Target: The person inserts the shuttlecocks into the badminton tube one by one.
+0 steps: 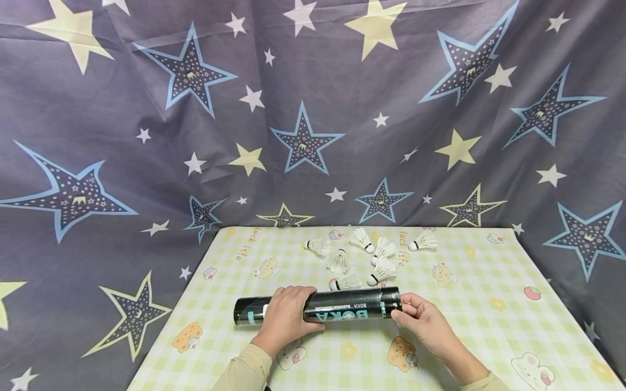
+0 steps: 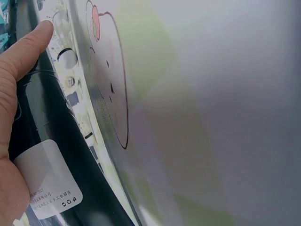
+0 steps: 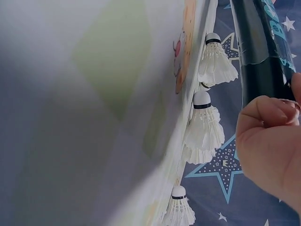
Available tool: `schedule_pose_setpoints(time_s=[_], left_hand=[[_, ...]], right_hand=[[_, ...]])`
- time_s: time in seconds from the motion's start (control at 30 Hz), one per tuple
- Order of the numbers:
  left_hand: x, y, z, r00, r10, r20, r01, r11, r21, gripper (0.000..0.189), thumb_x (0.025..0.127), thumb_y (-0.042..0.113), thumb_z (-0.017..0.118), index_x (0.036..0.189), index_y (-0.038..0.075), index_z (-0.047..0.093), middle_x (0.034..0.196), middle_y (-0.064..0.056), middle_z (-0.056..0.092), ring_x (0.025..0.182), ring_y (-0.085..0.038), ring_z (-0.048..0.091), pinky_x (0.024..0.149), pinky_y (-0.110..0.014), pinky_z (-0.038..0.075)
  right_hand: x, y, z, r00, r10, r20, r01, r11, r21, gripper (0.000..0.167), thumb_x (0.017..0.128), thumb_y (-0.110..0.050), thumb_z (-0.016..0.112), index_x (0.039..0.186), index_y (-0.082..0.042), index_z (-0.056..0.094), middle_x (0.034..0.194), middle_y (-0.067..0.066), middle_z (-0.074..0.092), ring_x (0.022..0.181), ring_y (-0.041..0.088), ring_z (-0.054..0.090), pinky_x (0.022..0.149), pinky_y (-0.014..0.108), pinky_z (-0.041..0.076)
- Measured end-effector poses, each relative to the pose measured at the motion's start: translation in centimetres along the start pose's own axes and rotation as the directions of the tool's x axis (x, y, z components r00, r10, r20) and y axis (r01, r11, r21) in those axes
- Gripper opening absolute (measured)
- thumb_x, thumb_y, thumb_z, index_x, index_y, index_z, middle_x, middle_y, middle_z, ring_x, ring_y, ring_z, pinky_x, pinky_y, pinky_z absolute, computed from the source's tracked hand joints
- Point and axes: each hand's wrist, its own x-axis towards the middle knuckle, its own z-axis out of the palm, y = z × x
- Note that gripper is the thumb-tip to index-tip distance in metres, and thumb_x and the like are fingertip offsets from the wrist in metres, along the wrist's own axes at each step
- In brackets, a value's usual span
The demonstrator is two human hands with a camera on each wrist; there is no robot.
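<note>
A long black shuttlecock tube (image 1: 352, 305) with teal BOKA lettering lies crosswise in front of me, close over the near side of the shuttlecocks. My left hand (image 1: 289, 315) grips it left of the middle, fingers over the top and thumb along the near side. In the left wrist view, a white label (image 2: 49, 181) shows on the tube beside the palm. At the tube's right end, my right hand (image 1: 424, 321) pinches the rim with thumb and curled fingers. The right wrist view shows those fingers (image 3: 268, 113) bent at the end of the tube, partly hiding it.
Several white feather shuttlecocks lie scattered beyond the tube, including one at the left (image 1: 319, 247), one by the tube (image 1: 346, 281) and one apart at the right (image 1: 423, 240). A green-checked cloth (image 1: 469, 336) covers the table. Behind hangs a dark star-patterned curtain (image 1: 332, 70).
</note>
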Motion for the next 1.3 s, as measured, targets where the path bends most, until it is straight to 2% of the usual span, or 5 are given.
schedule_pose_setpoints(time_s=[0.63,0.83,1.03,1.17,1.3], left_hand=[[0.0,-0.1,0.2,1.0,0.003,-0.017,-0.003,1.0,0.0,0.091,0.059,0.072,0.095,0.132,0.025,0.069,0.121,0.006,0.078,0.106,-0.016,0.072,0.095,-0.038,0.055],[0.0,0.0,0.1,1.0,0.002,-0.021,-0.002,1.0,-0.004,0.091,0.059,0.072,0.095,0.132,0.025,0.069,0.121,0.006,0.078,0.107,-0.017,0.072,0.095,-0.039,0.055],[0.0,0.0,0.0,1.0,0.004,-0.018,-0.004,1.0,0.004,0.091,0.059,0.072,0.095,0.132,0.024,0.069,0.121,0.005,0.078,0.107,-0.017,0.072,0.095,-0.039,0.056],[0.0,-0.1,0.0,1.0,0.003,0.0,-0.003,1.0,0.004,0.091,0.06,0.073,0.094,0.133,0.024,0.069,0.123,0.005,0.077,0.108,-0.017,0.072,0.096,-0.04,0.056],[-0.1,0.0,0.1,1.0,0.003,0.021,-0.003,1.0,-0.003,0.092,0.061,0.073,0.094,0.135,0.024,0.069,0.125,0.004,0.077,0.109,-0.017,0.072,0.097,-0.04,0.056]], right_hand=[[-0.1,-0.3,-0.3,0.997,0.03,-0.074,-0.032,0.999,-0.025,0.031,0.101,-0.01,0.074,0.124,0.007,0.062,0.101,-0.011,0.081,0.092,0.005,0.072,0.082,0.021,0.059],[0.1,-0.6,-1.2,0.991,0.012,-0.136,-0.021,0.998,-0.065,0.03,0.1,-0.01,0.074,0.123,0.006,0.064,0.096,-0.012,0.08,0.078,0.003,0.064,0.069,0.02,0.054],[1.1,-1.8,-3.3,0.983,-0.011,-0.181,-0.004,0.997,-0.081,0.014,0.104,-0.014,0.07,0.117,-0.009,0.068,0.096,-0.015,0.08,0.081,0.002,0.067,0.066,0.02,0.05],[2.6,-3.2,-4.1,0.987,-0.009,-0.16,-0.015,0.989,-0.15,0.019,0.105,-0.018,0.069,0.121,-0.007,0.068,0.099,-0.014,0.08,0.08,0.002,0.062,0.065,0.021,0.048],[4.5,-4.6,-4.0,0.998,-0.043,-0.055,0.024,0.948,-0.317,0.03,0.107,-0.025,0.067,0.127,-0.004,0.068,0.11,-0.003,0.081,0.085,0.004,0.062,0.067,0.024,0.048]])
